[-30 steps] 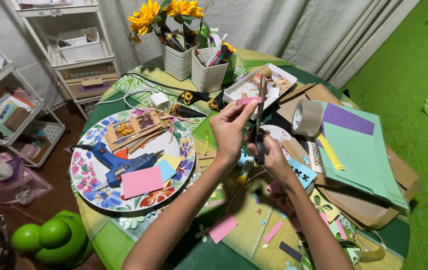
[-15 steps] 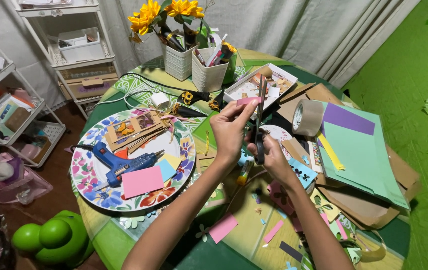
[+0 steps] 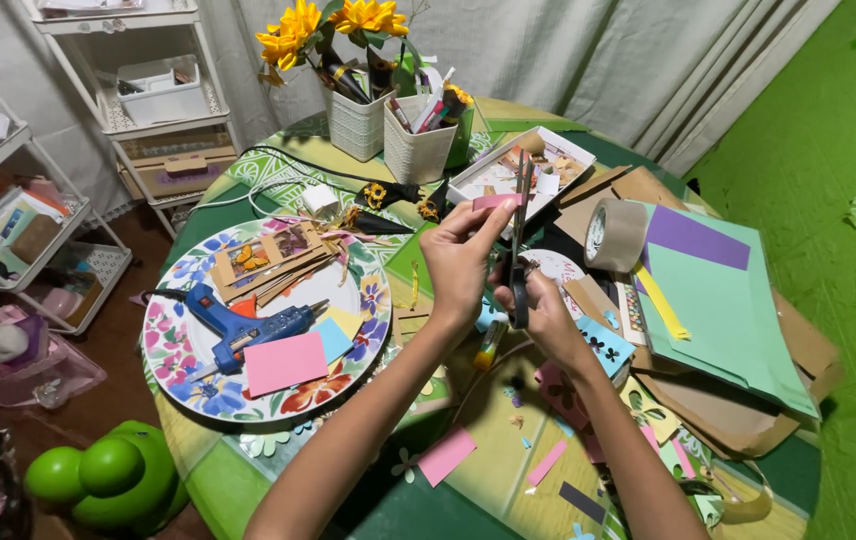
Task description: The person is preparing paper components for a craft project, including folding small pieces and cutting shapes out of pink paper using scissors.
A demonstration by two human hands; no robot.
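Head view looks down on a round desk (image 3: pixel 248 480) covered with a green patterned cloth and many craft things. Left hand (image 3: pixel 458 265) is raised over the middle of the desk and its fingertips pinch a small pink paper strip (image 3: pixel 496 201), which is held about level, above the desk and not touching it. Right hand (image 3: pixel 546 312) is closed around the handles of a pair of scissors (image 3: pixel 521 235); the blades point up and away from the person, and they stand just beside the right end of the pink strip. I cannot tell if the blades touch the paper. To the left of the hands lies a big flowered plate (image 3: pixel 173 345), and on it rest a blue glue gun (image 3: pixel 248 325), a pink paper square (image 3: pixel 285 362) and some brown cardboard pieces (image 3: pixel 268 260). To the right of the hands there is a roll of brown tape (image 3: pixel 615 235), and beside it a pile of green and purple paper sheets (image 3: pixel 718 300) on brown card. Behind the hands stand two white woven baskets (image 3: pixel 418 150) with pens, and yellow sunflowers (image 3: pixel 333 20) rise over them. Small pink paper scraps (image 3: pixel 446 455) lie on the desk near the person's forearms. A green plastic thing (image 3: pixel 108 475) sits on the floor at the lower left.
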